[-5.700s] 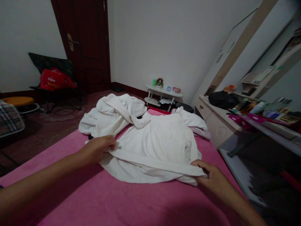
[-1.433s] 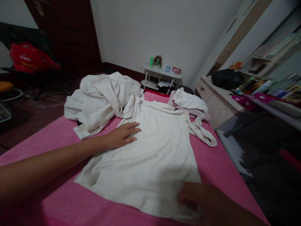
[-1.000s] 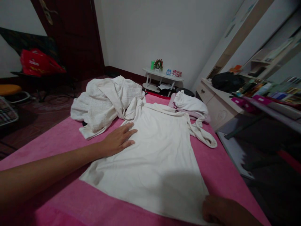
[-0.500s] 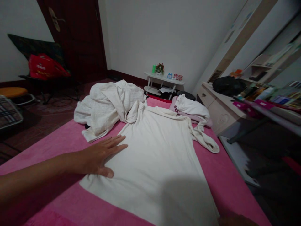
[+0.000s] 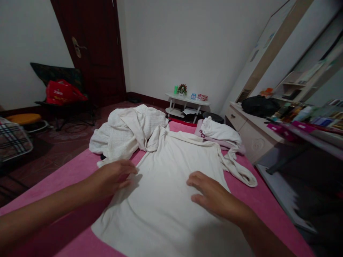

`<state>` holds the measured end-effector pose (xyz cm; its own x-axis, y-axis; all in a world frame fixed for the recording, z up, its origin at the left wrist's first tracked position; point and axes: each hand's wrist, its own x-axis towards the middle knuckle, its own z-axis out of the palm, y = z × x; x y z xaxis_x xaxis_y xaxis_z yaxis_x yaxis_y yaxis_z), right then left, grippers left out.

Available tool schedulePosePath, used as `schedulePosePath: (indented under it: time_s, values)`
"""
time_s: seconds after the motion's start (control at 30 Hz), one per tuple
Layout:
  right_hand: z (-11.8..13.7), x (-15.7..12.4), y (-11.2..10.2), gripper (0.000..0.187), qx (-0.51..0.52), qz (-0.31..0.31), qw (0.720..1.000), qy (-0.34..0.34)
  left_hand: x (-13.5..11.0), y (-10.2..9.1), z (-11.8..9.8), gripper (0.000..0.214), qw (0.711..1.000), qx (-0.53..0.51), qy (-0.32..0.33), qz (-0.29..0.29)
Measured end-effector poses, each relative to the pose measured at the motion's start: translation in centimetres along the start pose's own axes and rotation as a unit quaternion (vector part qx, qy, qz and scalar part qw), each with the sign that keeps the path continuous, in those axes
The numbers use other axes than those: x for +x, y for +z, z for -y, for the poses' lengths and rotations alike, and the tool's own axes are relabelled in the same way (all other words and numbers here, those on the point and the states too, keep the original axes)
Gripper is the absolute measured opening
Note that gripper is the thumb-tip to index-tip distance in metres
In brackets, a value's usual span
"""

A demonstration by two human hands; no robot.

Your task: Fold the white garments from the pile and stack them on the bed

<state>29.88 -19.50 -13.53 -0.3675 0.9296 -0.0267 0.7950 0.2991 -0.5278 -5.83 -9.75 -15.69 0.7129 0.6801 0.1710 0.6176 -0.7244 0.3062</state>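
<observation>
A white long-sleeved shirt (image 5: 171,178) lies spread on a pink bedcover (image 5: 61,171), its collar end away from me. One sleeve (image 5: 243,175) is stretched out to the right; the other is bunched at the far left. Over the shirt's left edge hovers my left hand (image 5: 120,176), fingers apart and slightly curled, holding nothing. My right hand (image 5: 207,191) is above the right half of the shirt, open, with thumb and fingers apart. Whether its fingertips touch the cloth I cannot tell.
A heap of white textured cloth (image 5: 123,132) is at the bed's far left. Folded clothes (image 5: 219,132) lie at the far right. Behind stands a small white table (image 5: 187,98). A drawer cabinet (image 5: 249,132) runs along the right; a chair with a red bag (image 5: 64,92) is left.
My right hand has come in from the bottom right edge to over the shirt. My left hand has lifted off the cloth, fingers now more curled. The view has tilted up slightly.
</observation>
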Motion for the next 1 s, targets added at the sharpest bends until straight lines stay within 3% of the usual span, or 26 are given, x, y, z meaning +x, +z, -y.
schedulePosePath:
  time_s: [0.1,0.23,0.33,0.47,0.6,0.7,0.8,0.87,0.93,1.0]
  values:
    - [-0.8,4.9,1.4,0.04,-0.009,-0.056,0.997,-0.046,2.8,-1.9,1.4,0.03,0.997,0.057,0.002,-0.059]
    - [-2.5,9.9,3.9,0.048,-0.071,-0.108,0.992,0.006,6.5,-4.5,4.3,0.045,0.956,0.176,-0.085,-0.217]
    - [-3.7,11.3,5.4,0.046,-0.107,-0.141,0.984,0.024,8.8,-5.8,6.8,0.057,0.926,0.203,-0.155,-0.278]
    - [-4.4,11.3,5.9,0.043,-0.102,-0.159,0.982,0.014,11.0,-6.6,8.9,0.062,0.921,0.158,-0.244,-0.261]
    - [-4.8,11.2,5.7,0.038,-0.073,-0.178,0.981,0.0,12.2,-7.4,9.4,0.072,0.92,0.112,-0.309,-0.213]
    - [-5.0,11.4,5.8,0.034,-0.047,-0.205,0.977,-0.021,12.9,-8.5,9.4,0.051,0.917,0.099,-0.32,-0.218]
    - [-4.9,11.4,5.8,0.026,0.035,-0.261,0.964,-0.038,13.9,-10.0,8.1,0.031,0.911,0.083,-0.277,-0.295]
    - [-4.8,11.4,5.6,0.026,0.119,-0.334,0.935,-0.019,14.9,-10.7,5.8,0.026,0.909,0.028,-0.203,-0.364]
    - [-5.1,11.5,5.3,0.031,0.21,-0.408,0.888,0.027,15.5,-11.0,2.0,0.023,0.903,-0.057,-0.106,-0.413]
    - [-5.7,11.4,5.0,0.038,0.308,-0.455,0.832,0.08,15.3,-10.7,-2.9,0.02,0.901,-0.143,0.002,-0.409]
